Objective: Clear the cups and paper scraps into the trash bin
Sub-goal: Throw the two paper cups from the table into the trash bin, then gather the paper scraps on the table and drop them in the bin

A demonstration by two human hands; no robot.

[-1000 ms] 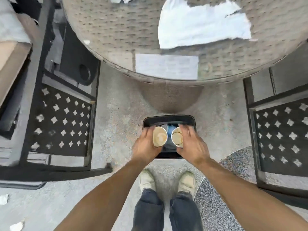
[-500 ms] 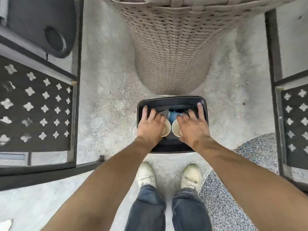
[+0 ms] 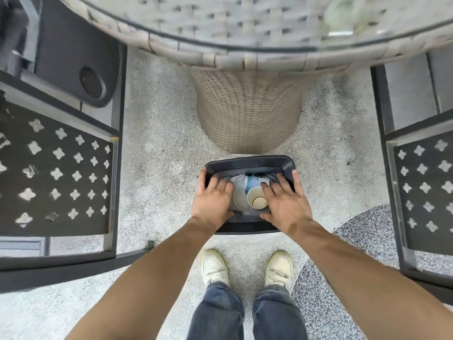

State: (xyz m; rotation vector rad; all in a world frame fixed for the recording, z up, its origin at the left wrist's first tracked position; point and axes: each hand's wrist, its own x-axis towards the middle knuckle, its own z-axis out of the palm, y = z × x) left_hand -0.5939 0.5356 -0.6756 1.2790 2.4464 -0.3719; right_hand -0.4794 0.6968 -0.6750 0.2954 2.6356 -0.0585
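Fingers spread wide on both sides: the left hand (image 3: 212, 201) and the right hand (image 3: 284, 202) hover palm-down over the black trash bin (image 3: 248, 161), gripping nothing. Between them, two paper cups lie inside the bin, the left cup (image 3: 239, 201) tipped on its side, the right cup (image 3: 256, 198) touching it with its mouth facing up. Crumpled white and blue paper (image 3: 245, 181) sits just behind them. The bin stands on the floor against the wicker table base (image 3: 248, 114), just ahead of the person's white shoes (image 3: 214, 267).

One head-worn wide-angle view, looking steeply down from standing height: trash bin (image 3: 250, 163) at center, wicker table (image 3: 245, 33) far, shoes (image 3: 214, 267) near.
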